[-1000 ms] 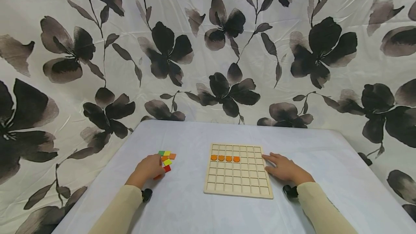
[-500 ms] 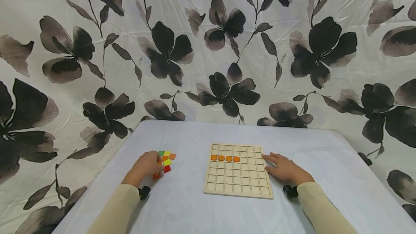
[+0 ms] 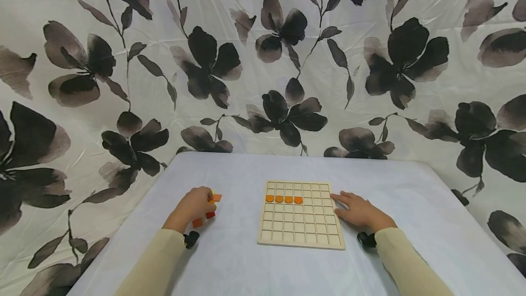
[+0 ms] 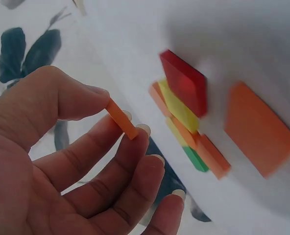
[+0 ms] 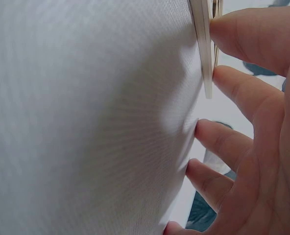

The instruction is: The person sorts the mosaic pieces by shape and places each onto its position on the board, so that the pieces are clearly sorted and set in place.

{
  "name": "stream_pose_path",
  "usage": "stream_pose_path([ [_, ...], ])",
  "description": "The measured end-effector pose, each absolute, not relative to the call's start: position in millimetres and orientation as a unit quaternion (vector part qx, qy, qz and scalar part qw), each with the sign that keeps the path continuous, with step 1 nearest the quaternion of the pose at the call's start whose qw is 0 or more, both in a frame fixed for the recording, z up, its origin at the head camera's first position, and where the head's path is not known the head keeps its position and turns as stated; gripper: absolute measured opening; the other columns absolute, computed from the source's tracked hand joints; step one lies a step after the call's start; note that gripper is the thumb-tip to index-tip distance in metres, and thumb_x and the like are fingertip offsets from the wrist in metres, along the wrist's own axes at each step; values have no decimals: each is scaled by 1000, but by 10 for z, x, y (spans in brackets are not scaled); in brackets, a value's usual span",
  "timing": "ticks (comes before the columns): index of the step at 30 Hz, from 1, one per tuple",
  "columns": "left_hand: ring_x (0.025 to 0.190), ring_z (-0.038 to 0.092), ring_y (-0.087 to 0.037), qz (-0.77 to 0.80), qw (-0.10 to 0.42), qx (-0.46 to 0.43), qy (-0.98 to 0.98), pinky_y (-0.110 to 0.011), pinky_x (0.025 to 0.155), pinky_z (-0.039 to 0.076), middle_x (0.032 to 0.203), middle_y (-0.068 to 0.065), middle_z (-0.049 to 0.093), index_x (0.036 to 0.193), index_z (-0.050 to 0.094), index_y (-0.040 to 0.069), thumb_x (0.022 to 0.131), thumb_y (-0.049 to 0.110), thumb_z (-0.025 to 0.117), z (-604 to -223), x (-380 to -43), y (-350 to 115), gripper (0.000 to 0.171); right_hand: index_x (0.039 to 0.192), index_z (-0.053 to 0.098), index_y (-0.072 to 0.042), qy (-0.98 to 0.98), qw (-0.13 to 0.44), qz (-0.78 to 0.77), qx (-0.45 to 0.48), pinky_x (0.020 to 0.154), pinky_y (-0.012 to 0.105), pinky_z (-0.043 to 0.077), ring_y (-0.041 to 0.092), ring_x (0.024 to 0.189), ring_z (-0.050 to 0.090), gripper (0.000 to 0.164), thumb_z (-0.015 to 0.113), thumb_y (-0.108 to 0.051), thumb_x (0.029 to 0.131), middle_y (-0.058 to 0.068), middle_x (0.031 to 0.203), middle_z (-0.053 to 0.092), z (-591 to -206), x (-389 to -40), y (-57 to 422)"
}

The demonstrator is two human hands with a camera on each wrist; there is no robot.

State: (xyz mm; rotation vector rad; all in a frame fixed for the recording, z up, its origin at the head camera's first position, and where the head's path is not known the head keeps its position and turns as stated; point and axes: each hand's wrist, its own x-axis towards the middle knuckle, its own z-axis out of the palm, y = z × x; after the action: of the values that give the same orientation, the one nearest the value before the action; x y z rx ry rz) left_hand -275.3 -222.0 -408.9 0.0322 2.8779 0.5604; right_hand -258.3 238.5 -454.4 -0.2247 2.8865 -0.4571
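Observation:
Pinched between thumb and fingertips, an orange tile (image 4: 121, 120) is in my left hand (image 3: 196, 203), seen edge-on in the left wrist view. Below that hand, at the left of the table, lies a loose group of flat pieces: a red tile (image 4: 185, 84), a yellow tile (image 4: 179, 106), a green tile (image 4: 196, 158) and orange ones. The hand hides part of this group in the head view. My right hand (image 3: 358, 210) rests with spread fingers at the right edge of a wooden grid board (image 3: 300, 225). Its thumb and index fingertip touch the board's side.
Several orange round pieces (image 3: 289, 199) sit side by side in one row of the board, from its left side. A white cloth covers the table (image 3: 230, 264). Behind it hangs a flower-patterned curtain (image 3: 230, 118).
My left hand drew back slightly left, then came right and up over the tiles, holding an orange tile. The head view shifted a little. My right hand stayed at the board's edge.

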Motion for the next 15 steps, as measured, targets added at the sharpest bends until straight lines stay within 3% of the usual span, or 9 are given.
stream_pose_path([
  [8, 67, 56, -18, 180, 93, 48, 978, -31, 63, 47, 83, -5, 62, 102, 63, 4, 83, 16, 68, -4080, -2806, -2024, 24, 148, 41, -20, 977, 110, -164, -77, 104, 74, 21, 48, 140, 29, 56, 52, -38, 96, 22, 154, 33, -4542, -2577, 2388],
  [15, 73, 56, -18, 159, 70, 87, 981, -32, 67, 49, 89, -4, 64, 98, 66, 6, 81, 16, 71, -4044, -2865, -1797, 21, 147, 42, -19, 978, 98, -163, -85, 105, 72, 23, 49, 139, 30, 55, 52, -36, 96, 22, 153, 34, -4544, -2575, 2398],
])
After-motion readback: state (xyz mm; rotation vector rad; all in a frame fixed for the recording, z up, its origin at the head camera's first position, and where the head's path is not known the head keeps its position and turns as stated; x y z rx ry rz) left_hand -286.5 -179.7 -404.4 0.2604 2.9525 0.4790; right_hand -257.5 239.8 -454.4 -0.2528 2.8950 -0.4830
